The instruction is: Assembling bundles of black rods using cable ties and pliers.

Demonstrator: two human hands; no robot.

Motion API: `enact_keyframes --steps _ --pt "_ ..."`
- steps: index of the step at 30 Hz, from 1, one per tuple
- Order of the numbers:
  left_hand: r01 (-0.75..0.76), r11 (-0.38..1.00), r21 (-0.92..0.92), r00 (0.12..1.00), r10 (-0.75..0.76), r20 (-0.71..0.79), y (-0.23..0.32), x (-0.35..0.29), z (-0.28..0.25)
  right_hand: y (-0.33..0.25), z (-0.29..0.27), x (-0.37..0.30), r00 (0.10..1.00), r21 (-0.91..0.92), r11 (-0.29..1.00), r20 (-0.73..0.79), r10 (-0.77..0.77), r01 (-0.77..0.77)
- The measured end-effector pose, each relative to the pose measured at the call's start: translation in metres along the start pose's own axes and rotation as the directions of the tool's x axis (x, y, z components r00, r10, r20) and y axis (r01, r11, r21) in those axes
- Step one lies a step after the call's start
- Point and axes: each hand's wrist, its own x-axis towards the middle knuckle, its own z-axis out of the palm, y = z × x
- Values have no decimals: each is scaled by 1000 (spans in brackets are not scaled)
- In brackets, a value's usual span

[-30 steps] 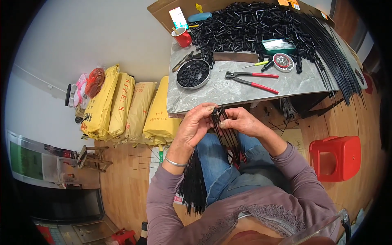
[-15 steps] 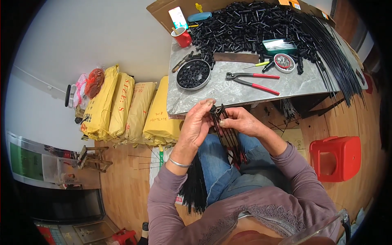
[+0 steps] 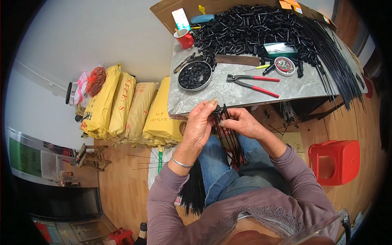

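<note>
Above my lap, just off the table's near edge, both hands grip what looks like a black umbrella frame (image 3: 231,143), thin ribs gathered at a small round hub (image 3: 217,109). My left hand (image 3: 198,126) is closed at the hub, thumb and fingers pressed to its left side. On the other side, my right hand (image 3: 243,123) pinches the upper ribs between thumb and fingers. A fine wire (image 3: 223,100) seems to rise from the top. The ribs run down between my knees, and my fingers hide part of the joint.
On the grey table (image 3: 220,94) lie red-handled pincers (image 3: 265,78), a bowl (image 3: 180,83) of black rings, a dish (image 3: 293,70) of small metal parts, and a heap of black tubular pieces (image 3: 249,32). Black rods (image 3: 345,75) overhang the right edge. A red stool (image 3: 352,159) stands right; yellow sacks (image 3: 161,110) left.
The whole view has shifted slightly. My hands keep their grip on the frame, its hub now turned a little, with the left thumb slightly higher off it.
</note>
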Motion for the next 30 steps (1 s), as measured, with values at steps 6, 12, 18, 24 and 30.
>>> enact_keyframes --steps 6,12,18,24,30 --pt "4 1000 1 1000 -4 -7 -1 1 1 0 1 -1 998 0 999 -43 -35 35" --pt "-42 995 89 999 40 33 3 4 -6 -4 0 -2 1000 -12 1000 -17 7 -8" --pt "-97 924 369 992 60 110 12 -1 -9 -3 0 -4 999 6 1000 -33 5 -4" --pt "-294 867 402 954 243 173 1 -9 -7 1 5 -4 997 74 996 -60 -49 53" --pt "-272 899 342 958 219 185 7 -11 -8 3 6 -13 986 -10 1000 -163 -31 30"
